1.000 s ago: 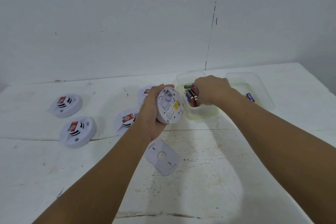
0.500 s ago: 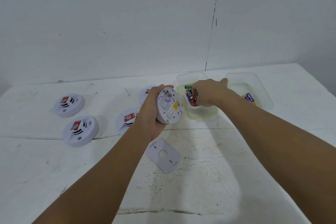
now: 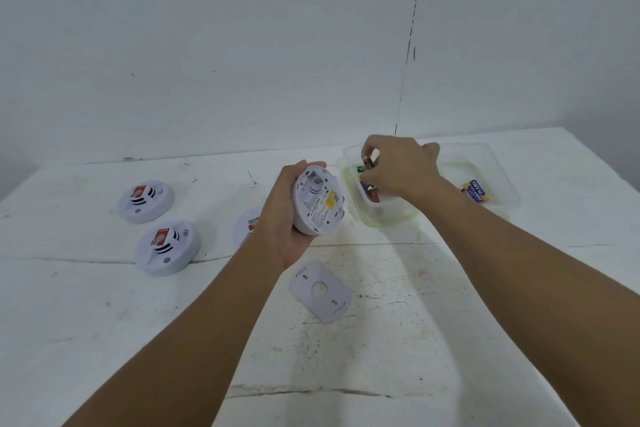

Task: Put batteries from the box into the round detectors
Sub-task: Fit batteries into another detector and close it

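My left hand (image 3: pixel 282 215) grips a round white detector (image 3: pixel 317 203), tilted on edge with its open back and yellow label toward me. My right hand (image 3: pixel 398 168) hovers over the clear plastic box (image 3: pixel 377 215) and pinches a battery (image 3: pixel 370 160) lifted above the box rim. More batteries (image 3: pixel 370 191) lie inside the box, one with a green end. The detector's white back cover (image 3: pixel 320 291) lies flat on the table below my left hand.
Two round detectors (image 3: pixel 145 201) (image 3: pixel 168 248) with red labels lie at the left; a third detector (image 3: pixel 247 225) shows partly behind my left wrist. A second clear container (image 3: pixel 498 180) at the right holds blue and yellow batteries (image 3: pixel 476 191). The wall stands close behind.
My right hand has risen out of the box with a battery pinched in its fingers. The left hand keeps the detector in about the same place.
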Available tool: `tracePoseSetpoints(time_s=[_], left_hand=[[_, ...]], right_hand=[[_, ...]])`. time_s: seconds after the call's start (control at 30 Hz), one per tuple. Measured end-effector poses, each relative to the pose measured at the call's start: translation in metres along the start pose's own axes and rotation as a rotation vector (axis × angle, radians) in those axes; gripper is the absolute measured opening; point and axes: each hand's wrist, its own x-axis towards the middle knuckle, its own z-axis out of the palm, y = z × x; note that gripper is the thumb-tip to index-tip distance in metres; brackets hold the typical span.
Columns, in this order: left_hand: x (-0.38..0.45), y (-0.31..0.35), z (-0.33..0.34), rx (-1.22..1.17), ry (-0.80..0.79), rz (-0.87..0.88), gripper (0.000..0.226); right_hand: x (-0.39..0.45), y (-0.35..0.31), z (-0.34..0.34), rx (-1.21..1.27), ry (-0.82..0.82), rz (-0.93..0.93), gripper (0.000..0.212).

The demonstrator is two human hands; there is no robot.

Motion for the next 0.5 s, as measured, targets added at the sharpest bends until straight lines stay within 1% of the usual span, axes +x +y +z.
tracePoseSetpoints(time_s=[0.07, 0.13, 0.2, 0.3, 0.5], left_hand=[[-0.006, 0.002, -0.002, -0.013, -0.013, -0.003, 0.035], [-0.011, 0.002, -0.005, -0.024, -0.031, -0.006, 0.033], [-0.016, 0.003, -0.009, -0.027, -0.043, -0.001, 0.033], [-0.023, 0.006, -0.018, -0.041, -0.07, 0.024, 0.037], [-0.04, 0.007, -0.037, -0.055, -0.15, 0.061, 0.037]], right_hand=[[-0.01, -0.012, -0.007, 0.21, 0.067, -0.002, 0.019], [-0.024, -0.025, -0.012, 0.472, 0.094, -0.01, 0.02], [-0.039, -0.037, -0.013, 0.694, 0.132, -0.056, 0.02], [-0.062, -0.052, -0.007, 0.808, 0.138, -0.117, 0.018], [-0.1, -0.067, 0.025, 0.972, 0.023, -0.116, 0.011]])
